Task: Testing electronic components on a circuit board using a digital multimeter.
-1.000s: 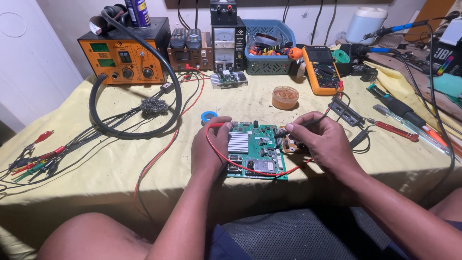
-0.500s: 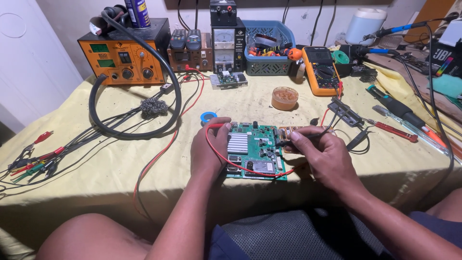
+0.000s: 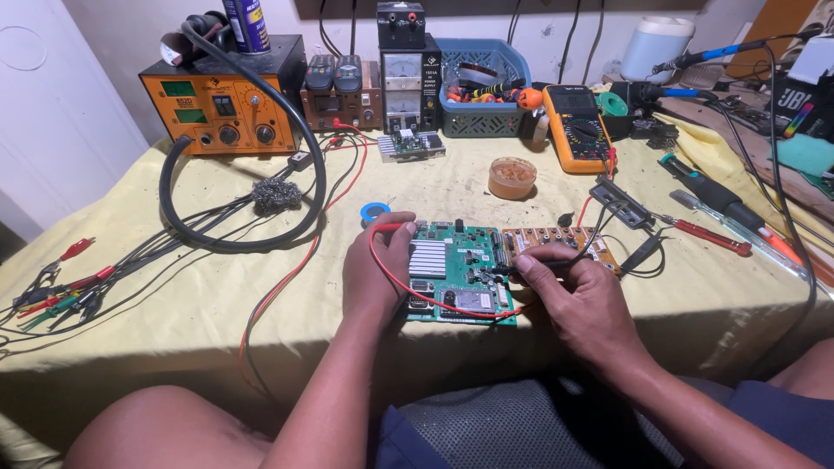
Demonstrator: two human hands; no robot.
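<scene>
Yellow cloth covers the bench [image 3: 217, 295], wrinkled and speckled with dirt. Along the back I see an orange box-shaped station [image 3: 221, 95] with knobs and small displays, a black power supply [image 3: 401, 65] with an analogue meter, a blue mesh basket [image 3: 482, 87] of tools, and a yellow multimeter [image 3: 578, 126]. A thick black hose [image 3: 261, 187] loops from the station across the cloth, with a wad of steel wool [image 3: 276, 193] inside the loop. Clip leads [image 3: 61, 287], red, green and black, lie at the far left edge. A round amber tub [image 3: 512, 176] sits just behind the work. Screwdrivers [image 3: 708, 234] lie well off to the right.

Green circuit board [image 3: 456, 269] lies flat near the front edge, centre. It's rectangular, with a ribbed silver heatsink, black chips and connectors. A brown board [image 3: 565, 241] with rows of small parts butts against its right side. A thin red wire [image 3: 391, 274] arcs over the green board and partly crosses it.

Left hand [image 3: 375, 274] rests on the board's left edge, fingers curled over it, red wire running across the fingers. Right hand [image 3: 578, 295] pinches a slim black probe [image 3: 512, 269], tip down on the green board's right part; fingers closed tight around it.
</scene>
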